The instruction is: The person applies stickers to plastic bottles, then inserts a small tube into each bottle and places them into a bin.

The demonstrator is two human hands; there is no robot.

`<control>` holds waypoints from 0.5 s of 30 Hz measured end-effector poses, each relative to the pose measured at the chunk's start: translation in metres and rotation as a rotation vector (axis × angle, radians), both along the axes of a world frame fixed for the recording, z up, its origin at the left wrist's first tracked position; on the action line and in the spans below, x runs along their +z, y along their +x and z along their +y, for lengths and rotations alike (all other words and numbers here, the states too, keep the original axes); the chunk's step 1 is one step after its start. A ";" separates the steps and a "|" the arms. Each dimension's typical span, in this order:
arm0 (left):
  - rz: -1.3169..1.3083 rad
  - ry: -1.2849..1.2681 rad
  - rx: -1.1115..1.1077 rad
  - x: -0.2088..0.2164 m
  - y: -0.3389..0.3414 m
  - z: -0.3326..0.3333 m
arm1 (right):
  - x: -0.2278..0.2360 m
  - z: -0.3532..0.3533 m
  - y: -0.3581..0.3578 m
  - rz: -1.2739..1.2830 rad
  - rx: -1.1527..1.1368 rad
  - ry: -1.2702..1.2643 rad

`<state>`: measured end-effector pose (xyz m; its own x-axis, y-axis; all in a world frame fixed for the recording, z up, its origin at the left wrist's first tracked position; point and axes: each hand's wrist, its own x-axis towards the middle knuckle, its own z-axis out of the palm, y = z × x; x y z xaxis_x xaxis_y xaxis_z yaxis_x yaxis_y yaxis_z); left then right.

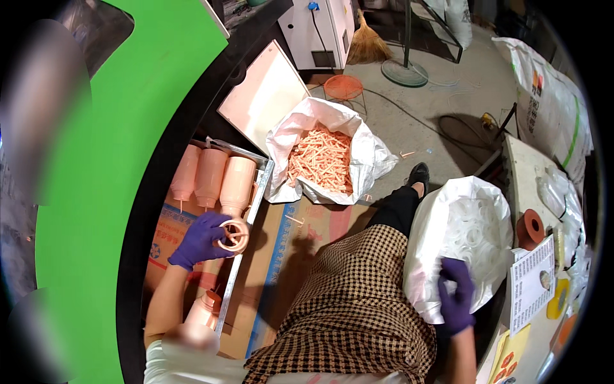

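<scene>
My left hand (pixel 199 242), in a purple glove, is closed on a peach plastic ring-shaped piece (pixel 234 235) with a bar across its middle. Just beyond it, peach plastic bottles (pixel 237 181) lie side by side in a metal-edged bin (pixel 257 198), necks toward me, some with thin stems. Another peach bottle (pixel 203 310) with a threaded neck lies nearer, beside my left forearm. Also gloved in purple, my right hand (pixel 456 297) is over the near side of a white sack (pixel 419 269) of clear plastic rings (pixel 474 232). Its fingers are curved and apart, and I see nothing in them.
A white sack (pixel 377 157) of thin peach sticks (pixel 322 159) stands ahead, beside a tilted pale panel (pixel 265 96). The green machine (pixel 160 77) curves along my left. On the right, a table (pixel 521 163) bears a brown tape roll (pixel 530 229) and a printed sheet (pixel 532 281).
</scene>
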<state>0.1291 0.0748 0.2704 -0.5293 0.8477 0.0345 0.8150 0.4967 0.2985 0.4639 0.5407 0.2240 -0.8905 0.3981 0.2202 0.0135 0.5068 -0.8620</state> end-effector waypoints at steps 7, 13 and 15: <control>-0.504 0.019 -0.658 0.051 0.043 0.173 | 0.019 -0.080 -0.105 0.300 0.695 -0.047; -0.759 0.261 -0.605 -0.033 0.064 0.216 | -0.013 -0.081 -0.075 0.159 0.389 0.216; -0.203 0.317 -0.605 -0.010 0.082 0.235 | -0.017 -0.076 -0.068 0.159 0.225 0.051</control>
